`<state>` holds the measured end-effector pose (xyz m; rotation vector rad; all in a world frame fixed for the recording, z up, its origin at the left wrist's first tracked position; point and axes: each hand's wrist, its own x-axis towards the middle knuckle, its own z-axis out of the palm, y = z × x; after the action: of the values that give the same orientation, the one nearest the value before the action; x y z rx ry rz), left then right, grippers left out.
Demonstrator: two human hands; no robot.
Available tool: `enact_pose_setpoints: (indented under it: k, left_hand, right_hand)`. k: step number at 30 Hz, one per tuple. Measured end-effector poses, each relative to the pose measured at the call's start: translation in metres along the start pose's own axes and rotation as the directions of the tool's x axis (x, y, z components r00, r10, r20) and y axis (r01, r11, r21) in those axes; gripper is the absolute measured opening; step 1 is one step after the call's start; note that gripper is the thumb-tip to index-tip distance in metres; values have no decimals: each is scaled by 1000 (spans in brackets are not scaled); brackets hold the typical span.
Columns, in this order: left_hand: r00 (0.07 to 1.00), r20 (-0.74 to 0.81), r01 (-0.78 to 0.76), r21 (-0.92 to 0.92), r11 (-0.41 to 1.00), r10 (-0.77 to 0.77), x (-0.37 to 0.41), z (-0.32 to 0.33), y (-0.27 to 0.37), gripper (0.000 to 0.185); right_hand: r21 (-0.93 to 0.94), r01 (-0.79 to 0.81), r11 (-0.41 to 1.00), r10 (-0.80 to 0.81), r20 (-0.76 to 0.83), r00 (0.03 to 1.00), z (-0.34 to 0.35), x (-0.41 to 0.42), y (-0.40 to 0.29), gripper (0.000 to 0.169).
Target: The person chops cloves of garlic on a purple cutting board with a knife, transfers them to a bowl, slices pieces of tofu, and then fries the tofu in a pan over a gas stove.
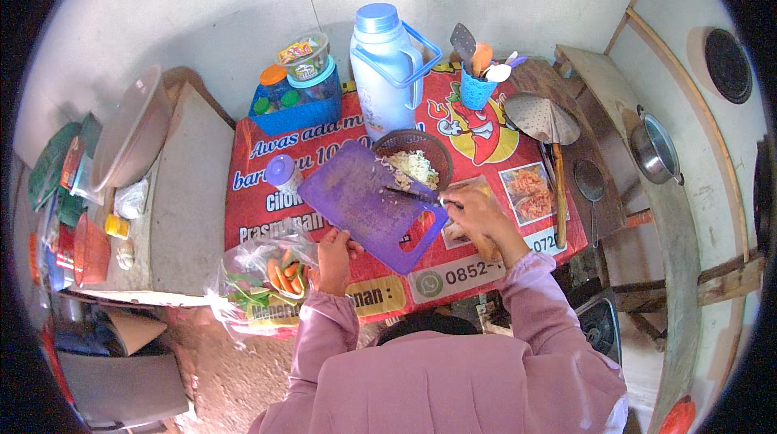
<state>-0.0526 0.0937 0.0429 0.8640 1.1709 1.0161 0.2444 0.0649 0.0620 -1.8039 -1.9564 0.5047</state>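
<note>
My left hand (335, 255) grips the lower left edge of a purple plastic cutting board (370, 206), which is tilted towards a dark woven-look bowl (446, 152). In my right hand (479, 215) is a knife (416, 193), its blade over the board's right part near the bowl. Pale chopped food (419, 167) lies in the bowl, and some browner bits are at the board's edge beside the blade. A clear plastic bag (273, 264) with orange chillies (288, 276) and green leaves rests left of my left hand. A lidded shaker with a purple top (280, 170) stands behind the board's left corner.
A blue-white thermos jug (383, 76) stands behind the bowl. Beside it are a blue basket of jars (297, 112) and a blue utensil cup (478, 89). Strainer ladles (546, 121) lie at right. A large basin (130, 130) leans at left; a metal pot (655, 149) sits on the right ledge.
</note>
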Motion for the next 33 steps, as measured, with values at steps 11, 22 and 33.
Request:
enact_pose_setpoints:
  k: [11, 22, 33]
  left_hand:
    - [999, -35, -30, 47, 998, 32, -7, 7, 6, 15]
    - [993, -61, -93, 124, 988, 101, -22, 9, 5, 16]
    - [989, -94, -93, 181, 979, 112, -30, 12, 6, 15]
  right_hand:
    - [-33, 138, 990, -141, -108, 984, 23, -4, -29, 31]
    - [32, -122, 992, 125, -113, 986, 32, 19, -61, 28]
    - [-2, -148, 989, 146, -148, 978, 37, 25, -49, 28]
